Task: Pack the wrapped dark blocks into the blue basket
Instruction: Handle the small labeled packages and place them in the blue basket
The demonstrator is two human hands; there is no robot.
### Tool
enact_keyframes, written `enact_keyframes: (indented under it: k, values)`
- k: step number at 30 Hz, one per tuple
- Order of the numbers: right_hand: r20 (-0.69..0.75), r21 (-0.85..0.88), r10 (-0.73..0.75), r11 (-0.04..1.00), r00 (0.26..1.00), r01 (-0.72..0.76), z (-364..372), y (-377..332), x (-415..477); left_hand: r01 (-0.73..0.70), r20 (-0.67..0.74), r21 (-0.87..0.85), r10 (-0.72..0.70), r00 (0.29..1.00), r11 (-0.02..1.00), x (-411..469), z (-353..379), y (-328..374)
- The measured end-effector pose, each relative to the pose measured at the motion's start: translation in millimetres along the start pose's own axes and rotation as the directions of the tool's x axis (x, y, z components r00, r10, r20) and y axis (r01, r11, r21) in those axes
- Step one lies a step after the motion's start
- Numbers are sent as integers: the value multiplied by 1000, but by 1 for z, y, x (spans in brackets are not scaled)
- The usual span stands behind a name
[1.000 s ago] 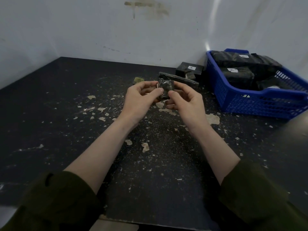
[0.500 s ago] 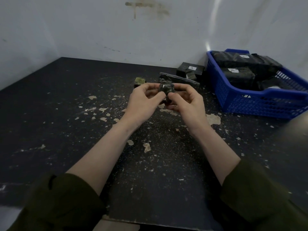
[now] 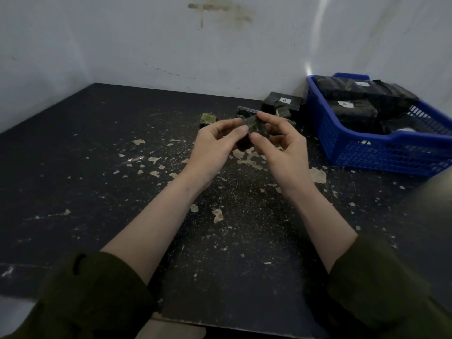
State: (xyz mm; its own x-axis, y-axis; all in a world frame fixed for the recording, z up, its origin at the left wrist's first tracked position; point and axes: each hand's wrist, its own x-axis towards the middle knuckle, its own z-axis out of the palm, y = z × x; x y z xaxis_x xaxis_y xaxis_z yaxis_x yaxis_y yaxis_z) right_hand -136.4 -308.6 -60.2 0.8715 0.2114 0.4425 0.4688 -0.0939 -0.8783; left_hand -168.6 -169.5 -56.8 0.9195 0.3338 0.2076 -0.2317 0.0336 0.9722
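Observation:
A small dark block point(image 3: 253, 128) in shiny wrap is held above the middle of the black table point(image 3: 97, 167). My left hand point(image 3: 215, 148) grips it from the left and my right hand point(image 3: 281, 145) pinches it from the right with thumb and fingertips. The blue basket point(image 3: 381, 152) stands at the right rear and holds several wrapped dark blocks point(image 3: 352, 111), two with white "A" labels. Another labelled wrapped block point(image 3: 281, 104) lies on the table just left of the basket.
A small greenish block point(image 3: 208, 119) sits behind my left hand. A flat dark piece point(image 3: 244, 111) lies behind the held block. Pale flakes and crumbs point(image 3: 247, 160) litter the table's middle. White walls close off the back and left.
Both hands have turned the small block between the fingers, so its wrap now tilts up to the right. The greenish block behind the left hand has come into view.

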Motion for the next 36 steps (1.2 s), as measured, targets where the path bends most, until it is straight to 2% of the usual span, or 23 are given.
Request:
enact_keyframes:
  k: [4,12,18,22,27,30,33,36]
  values:
    - [28,55,24,998,999,-25,3,1,0,41,-38,30,-40,998,999,1,0,0]
    - [-14,106,174,979,985,-172,8,3,2,-27,9,85,27,1000,996,1,0,-1]
    - [-42,162,227,963,973,-217,8,3,1,31,-39,173,-25,999,984,7,-3,-13]
    - [-14,185,264,948,964,-257,8,0,-1,1,-52,204,10,999,979,9,-3,-15]
    - [-39,190,275,946,961,-263,7,1,1,-25,-6,208,27,1000,978,9,-6,-14]
    - [-66,80,212,975,975,-207,4,5,1,-12,-74,231,30,997,973,8,-4,-19]
    - [-41,39,162,986,986,-160,5,3,0,22,-194,204,18,981,979,8,-6,-20]
    - [-31,130,162,979,986,-157,6,1,0,49,-149,35,-43,988,998,8,-6,-10]
